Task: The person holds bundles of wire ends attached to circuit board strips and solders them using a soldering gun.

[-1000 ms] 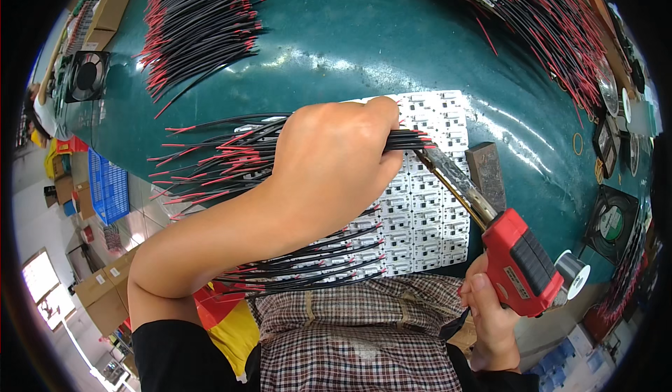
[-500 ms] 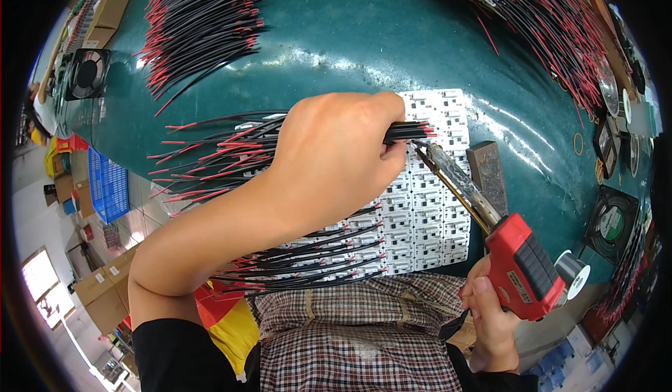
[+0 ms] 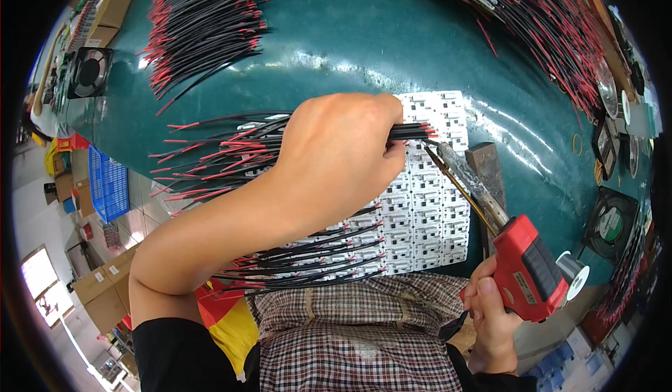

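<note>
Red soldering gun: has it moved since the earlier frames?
Yes: the red soldering gun has shifted slightly to the right, judged against the white circuit-board panel.

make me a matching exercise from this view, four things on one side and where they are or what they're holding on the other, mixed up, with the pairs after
Things
1. left hand
2. right hand
3. blue basket
4. dark block

Places and states
A. beyond the left edge of the green table
B. gripping the red soldering gun
C. beside the right edge of the white circuit boards
D. closed around black wires with red ends

Pairs: 1-D, 2-B, 3-A, 4-C
</note>
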`<state>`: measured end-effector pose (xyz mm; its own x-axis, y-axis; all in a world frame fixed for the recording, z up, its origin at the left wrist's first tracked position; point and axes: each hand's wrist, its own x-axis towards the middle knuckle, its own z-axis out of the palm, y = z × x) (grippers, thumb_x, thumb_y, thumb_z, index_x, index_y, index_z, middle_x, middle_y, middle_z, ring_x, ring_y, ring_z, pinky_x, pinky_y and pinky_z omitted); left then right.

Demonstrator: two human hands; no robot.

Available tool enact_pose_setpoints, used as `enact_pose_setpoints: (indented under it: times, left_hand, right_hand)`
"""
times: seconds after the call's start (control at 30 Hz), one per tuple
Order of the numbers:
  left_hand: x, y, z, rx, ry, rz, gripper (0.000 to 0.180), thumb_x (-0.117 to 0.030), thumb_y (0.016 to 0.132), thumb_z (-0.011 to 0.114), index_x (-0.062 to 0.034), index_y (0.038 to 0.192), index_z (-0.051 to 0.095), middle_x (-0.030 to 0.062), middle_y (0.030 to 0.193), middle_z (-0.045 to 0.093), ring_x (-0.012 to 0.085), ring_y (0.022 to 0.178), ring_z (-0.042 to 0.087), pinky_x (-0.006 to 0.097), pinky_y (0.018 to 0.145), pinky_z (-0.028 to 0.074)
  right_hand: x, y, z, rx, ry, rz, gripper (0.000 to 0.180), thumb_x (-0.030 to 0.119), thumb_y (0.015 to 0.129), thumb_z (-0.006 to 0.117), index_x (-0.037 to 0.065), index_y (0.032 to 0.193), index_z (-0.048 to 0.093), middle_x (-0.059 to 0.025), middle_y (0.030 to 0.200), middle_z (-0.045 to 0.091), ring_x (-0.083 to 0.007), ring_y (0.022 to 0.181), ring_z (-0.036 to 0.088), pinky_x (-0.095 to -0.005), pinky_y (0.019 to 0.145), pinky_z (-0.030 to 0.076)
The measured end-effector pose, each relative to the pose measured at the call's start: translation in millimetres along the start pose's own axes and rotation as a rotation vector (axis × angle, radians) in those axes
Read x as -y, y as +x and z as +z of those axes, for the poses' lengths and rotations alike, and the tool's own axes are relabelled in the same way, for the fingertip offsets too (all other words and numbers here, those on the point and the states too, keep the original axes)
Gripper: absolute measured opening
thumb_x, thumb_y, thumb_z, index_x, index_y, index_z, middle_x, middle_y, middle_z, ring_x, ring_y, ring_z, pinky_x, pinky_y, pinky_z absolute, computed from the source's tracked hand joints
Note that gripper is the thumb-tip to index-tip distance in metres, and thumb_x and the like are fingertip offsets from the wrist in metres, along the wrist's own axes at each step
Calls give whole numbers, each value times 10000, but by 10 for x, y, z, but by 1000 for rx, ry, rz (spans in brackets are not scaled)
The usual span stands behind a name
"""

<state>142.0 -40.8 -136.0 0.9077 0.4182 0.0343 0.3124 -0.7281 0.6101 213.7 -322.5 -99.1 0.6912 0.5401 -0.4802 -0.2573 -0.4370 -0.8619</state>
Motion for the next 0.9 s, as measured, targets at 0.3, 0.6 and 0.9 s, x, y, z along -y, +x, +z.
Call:
enact_pose_setpoints:
  times: [0.3, 0.6, 0.9]
  left_hand:
    - [-6, -43, -41, 62, 5, 1, 201, -158, 872, 710, -46, 1032, 664, 164, 833, 696, 368, 784, 700, 474, 711, 556]
    - [-95, 36, -650, -385, 130, 85, 195, -79, 887, 717, -31, 1069, 667, 145, 908, 712, 341, 801, 703, 415, 699, 550]
    - [-240, -52, -412, 4, -198, -249, 203, -196, 922, 719, -37, 1008, 628, 183, 735, 695, 384, 713, 696, 464, 655, 536]
  right_hand:
    - [-185, 83, -69, 61, 2, -96, 109, 23, 980, 647, 8, 1082, 613, -10, 719, 576, -70, 532, 478, -228, 501, 406]
    - [-230, 59, -53, -56, 114, -185, 105, 37, 973, 673, 4, 1062, 628, -11, 682, 589, -59, 498, 474, -221, 467, 378]
    - [-223, -6, -106, -47, 179, -90, 186, 45, 943, 658, -62, 1075, 582, -68, 661, 573, -72, 429, 429, -247, 425, 411]
